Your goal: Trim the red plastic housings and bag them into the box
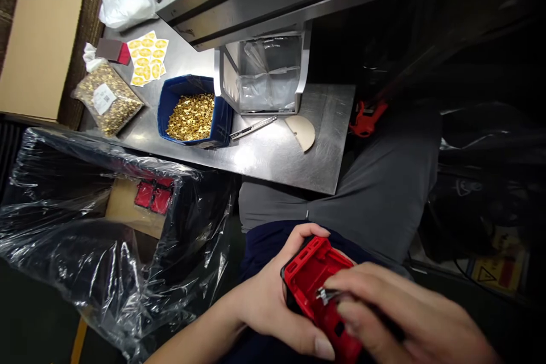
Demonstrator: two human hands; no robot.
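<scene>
Low in the view, over my lap, my left hand (273, 296) is wrapped round a red plastic housing (313, 278) with a black edge, thumb along its near side. My right hand (401, 318) comes in from the right with fingertips pinched on a small silvery metal part (323, 296) pressed into the housing's open face. On the steel table (277, 153) a blue bin (194, 114) holds many small gold-coloured metal pieces.
A clear bag of gold pieces (106, 96), a sheet of yellow stickers (147, 58), tweezers (252, 127) and a steel-framed fixture with plastic film (264, 71) sit on the table. A plastic-lined box at left holds red housings (153, 196). A cardboard box (40, 40) stands far left.
</scene>
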